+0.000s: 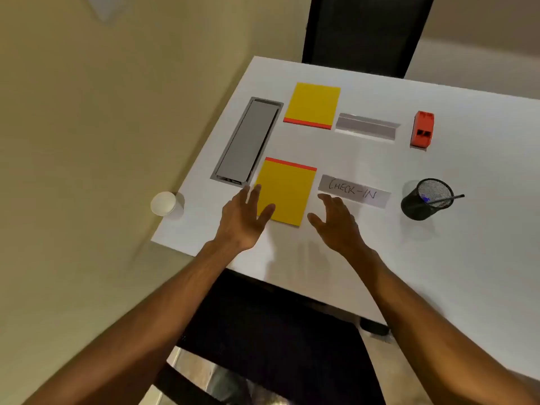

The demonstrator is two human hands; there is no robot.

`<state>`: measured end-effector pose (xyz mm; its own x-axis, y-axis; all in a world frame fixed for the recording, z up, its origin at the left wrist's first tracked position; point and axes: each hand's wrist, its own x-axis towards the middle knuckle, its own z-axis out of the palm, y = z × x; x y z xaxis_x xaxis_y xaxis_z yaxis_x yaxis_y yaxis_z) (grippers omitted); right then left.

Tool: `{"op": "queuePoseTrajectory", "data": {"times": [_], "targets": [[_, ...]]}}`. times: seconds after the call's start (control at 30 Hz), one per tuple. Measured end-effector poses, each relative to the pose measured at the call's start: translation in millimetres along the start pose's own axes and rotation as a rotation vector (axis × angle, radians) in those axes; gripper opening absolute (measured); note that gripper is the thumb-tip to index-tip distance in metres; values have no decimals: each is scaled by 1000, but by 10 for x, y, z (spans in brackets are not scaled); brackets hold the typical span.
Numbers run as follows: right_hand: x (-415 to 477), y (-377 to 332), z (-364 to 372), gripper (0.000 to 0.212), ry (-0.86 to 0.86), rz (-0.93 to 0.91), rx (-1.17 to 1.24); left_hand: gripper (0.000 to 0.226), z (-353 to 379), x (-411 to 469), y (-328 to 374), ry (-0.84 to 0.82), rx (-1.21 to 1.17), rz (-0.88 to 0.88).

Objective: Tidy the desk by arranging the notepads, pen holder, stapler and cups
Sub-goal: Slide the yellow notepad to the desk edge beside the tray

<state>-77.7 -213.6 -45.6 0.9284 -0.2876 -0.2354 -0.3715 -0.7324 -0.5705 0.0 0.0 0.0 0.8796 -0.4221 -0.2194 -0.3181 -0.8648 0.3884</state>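
Two yellow notepads with red bindings lie on the white desk (409,258): the near notepad (287,191) in front of me, the far notepad (314,105) beyond it. My left hand (244,217) is spread at the near notepad's left edge, its thumb over the pad's lower left corner. My right hand (334,219) hovers just right of that pad with fingers relaxed and holds nothing. A black mesh pen holder (423,201) with a pen stands to the right. A red stapler (422,128) sits at the far right. A white paper cup (165,203) stands at the desk's left corner.
A grey cable hatch (247,141) is set into the desk at left. A "CHECK-IN" sign (353,192) lies right of the near notepad, and a second sign (366,126) stands behind it. Black chairs stand at the near side (271,340) and far side (365,33).
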Motion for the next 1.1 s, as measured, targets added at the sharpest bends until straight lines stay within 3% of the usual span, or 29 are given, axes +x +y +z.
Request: {"op": "queuePoseTrajectory", "data": {"times": [0.2,0.33,0.5,0.6,0.7,0.83,0.97,1.1], "targets": [[159,-47,256,57,-58,173,92,71,172,395,-306,-112,26,-31],[253,-99,396,54,-39,279,156,73,317,647,-559,-200,-125,-74],[361,-185,616,67,-40,399,239,72,463,917,-795,-279,-223,-169],[470,-204,762,62,-39,466,259,56,563,1043,-919,-254,-187,-180],[592,-194,871,37,19,540,290,22,641,1153,-992,-196,-220,-205],[740,-195,951,44,118,618,309,40,710,1291,-1041,-177,-339,-271],[883,-175,984,23,171,723,437,13,712,1422,-1017,-232,-529,-458],[1030,-94,996,42,198,847,570,50,726,1556,-1040,-323,-629,-615]]}}
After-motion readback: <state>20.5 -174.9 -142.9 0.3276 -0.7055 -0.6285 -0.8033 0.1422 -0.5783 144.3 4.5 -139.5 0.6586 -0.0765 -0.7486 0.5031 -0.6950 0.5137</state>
